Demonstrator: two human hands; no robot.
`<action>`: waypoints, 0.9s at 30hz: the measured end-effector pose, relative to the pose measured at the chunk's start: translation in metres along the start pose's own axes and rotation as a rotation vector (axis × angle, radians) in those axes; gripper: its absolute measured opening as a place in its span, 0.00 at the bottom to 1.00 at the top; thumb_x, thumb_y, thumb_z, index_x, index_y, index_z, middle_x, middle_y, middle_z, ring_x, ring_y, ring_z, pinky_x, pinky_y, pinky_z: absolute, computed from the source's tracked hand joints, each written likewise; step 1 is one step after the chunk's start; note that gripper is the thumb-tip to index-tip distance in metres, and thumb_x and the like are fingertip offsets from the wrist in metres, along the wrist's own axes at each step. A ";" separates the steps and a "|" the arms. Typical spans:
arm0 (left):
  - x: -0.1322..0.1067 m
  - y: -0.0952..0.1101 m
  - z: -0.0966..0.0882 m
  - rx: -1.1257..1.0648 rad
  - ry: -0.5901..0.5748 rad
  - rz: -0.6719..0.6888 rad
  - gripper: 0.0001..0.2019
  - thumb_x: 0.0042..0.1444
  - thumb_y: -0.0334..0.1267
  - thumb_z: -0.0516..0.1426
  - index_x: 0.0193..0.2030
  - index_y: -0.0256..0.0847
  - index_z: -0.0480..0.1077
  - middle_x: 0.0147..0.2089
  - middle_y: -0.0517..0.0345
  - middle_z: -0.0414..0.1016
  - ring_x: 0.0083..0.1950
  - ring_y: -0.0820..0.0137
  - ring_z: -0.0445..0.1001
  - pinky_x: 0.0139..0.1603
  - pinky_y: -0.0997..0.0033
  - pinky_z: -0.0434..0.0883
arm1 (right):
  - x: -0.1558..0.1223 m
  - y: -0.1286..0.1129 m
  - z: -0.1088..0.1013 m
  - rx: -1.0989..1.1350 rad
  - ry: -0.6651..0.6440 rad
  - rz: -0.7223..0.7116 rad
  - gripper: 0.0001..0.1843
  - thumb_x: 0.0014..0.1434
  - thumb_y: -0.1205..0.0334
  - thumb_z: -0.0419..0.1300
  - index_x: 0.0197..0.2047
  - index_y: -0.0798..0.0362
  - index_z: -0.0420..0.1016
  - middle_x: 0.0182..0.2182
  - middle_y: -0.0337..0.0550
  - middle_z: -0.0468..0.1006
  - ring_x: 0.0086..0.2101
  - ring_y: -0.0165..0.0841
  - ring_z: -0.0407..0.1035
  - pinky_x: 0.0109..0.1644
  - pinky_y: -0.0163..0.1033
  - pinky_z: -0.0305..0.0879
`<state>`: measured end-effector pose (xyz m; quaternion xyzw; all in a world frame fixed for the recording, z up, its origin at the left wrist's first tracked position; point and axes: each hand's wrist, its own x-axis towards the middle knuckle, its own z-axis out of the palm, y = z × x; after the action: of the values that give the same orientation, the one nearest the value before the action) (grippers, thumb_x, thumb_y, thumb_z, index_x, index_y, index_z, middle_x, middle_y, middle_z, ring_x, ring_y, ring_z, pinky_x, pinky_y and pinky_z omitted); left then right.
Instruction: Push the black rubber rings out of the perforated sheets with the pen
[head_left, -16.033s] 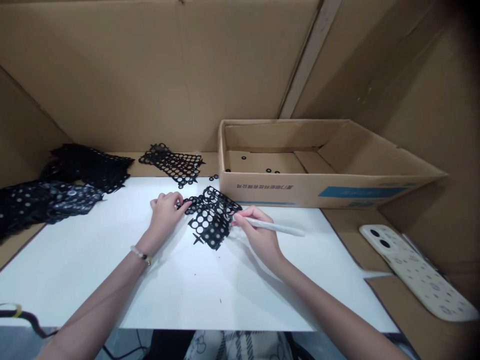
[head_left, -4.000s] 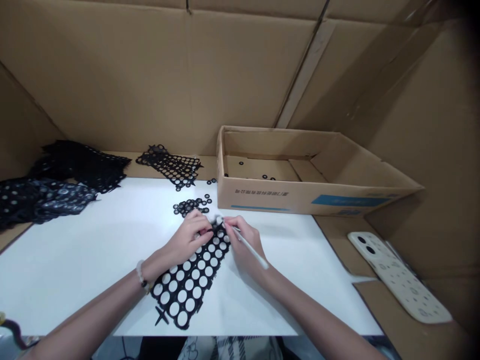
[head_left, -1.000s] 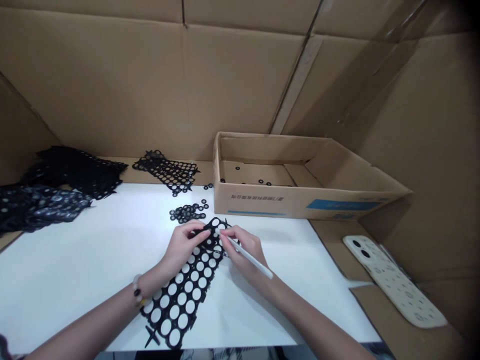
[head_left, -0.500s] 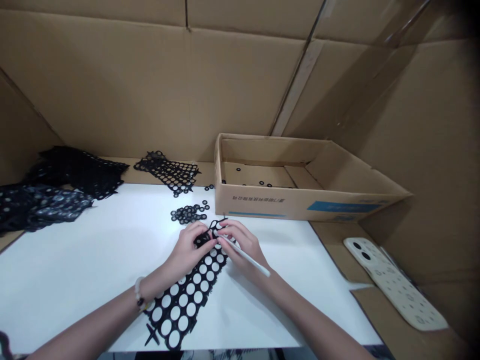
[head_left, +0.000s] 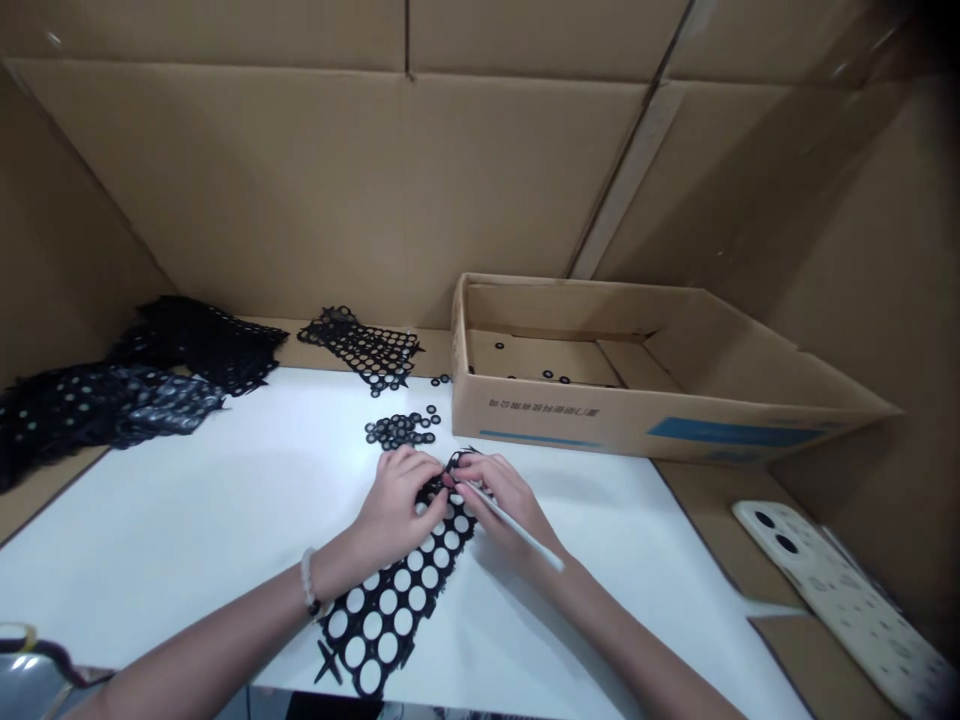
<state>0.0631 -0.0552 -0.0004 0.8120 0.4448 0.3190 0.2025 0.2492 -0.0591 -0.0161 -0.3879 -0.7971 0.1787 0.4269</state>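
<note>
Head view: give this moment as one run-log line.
left hand: on black perforated sheet | right hand: holding white stick at sheet's far end | loose black rings: beyond sheet | cardboard box: beyond sheet, to right

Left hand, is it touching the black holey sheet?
Touching. The head view shows the left hand lying on the sheet, its fingers over the sheet's upper end.

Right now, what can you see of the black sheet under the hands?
The black sheet is a thin, flat lattice, rubber or plastic by its look, with rows of round holes showing the white board beneath. It lies slanted on the board, a cross-shaped tab at its near end. Its far end is hidden under the left hand and the right hand, which holds a white stick.
</note>
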 end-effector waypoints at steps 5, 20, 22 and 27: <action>0.002 -0.004 -0.003 -0.007 0.165 -0.072 0.08 0.56 0.33 0.55 0.43 0.40 0.66 0.42 0.52 0.71 0.46 0.62 0.66 0.47 0.61 0.65 | 0.000 -0.009 -0.001 0.016 0.030 -0.005 0.05 0.64 0.66 0.54 0.41 0.51 0.70 0.39 0.47 0.75 0.41 0.38 0.70 0.44 0.43 0.69; 0.004 -0.013 -0.018 -0.233 0.044 0.137 0.15 0.61 0.39 0.48 0.23 0.42 0.61 0.25 0.56 0.65 0.36 0.63 0.63 0.42 0.60 0.65 | 0.003 -0.007 0.000 0.000 0.103 0.316 0.09 0.66 0.59 0.51 0.36 0.50 0.69 0.35 0.43 0.76 0.37 0.37 0.71 0.41 0.40 0.65; 0.006 -0.016 -0.025 -0.221 0.096 0.130 0.15 0.60 0.39 0.48 0.22 0.43 0.60 0.24 0.55 0.65 0.35 0.63 0.63 0.42 0.60 0.65 | 0.006 -0.006 -0.006 0.009 0.118 0.453 0.11 0.66 0.58 0.50 0.34 0.50 0.68 0.32 0.40 0.76 0.33 0.36 0.70 0.36 0.38 0.64; 0.022 -0.040 -0.039 0.192 0.202 -0.122 0.14 0.58 0.38 0.51 0.21 0.42 0.62 0.25 0.55 0.68 0.36 0.61 0.63 0.40 0.60 0.61 | 0.010 -0.008 -0.018 0.080 0.080 0.474 0.11 0.65 0.56 0.52 0.32 0.50 0.68 0.30 0.39 0.75 0.31 0.34 0.68 0.34 0.36 0.61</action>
<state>0.0208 -0.0138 0.0098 0.7628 0.5400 0.3421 0.0972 0.2569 -0.0573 0.0042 -0.5536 -0.6585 0.2900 0.4194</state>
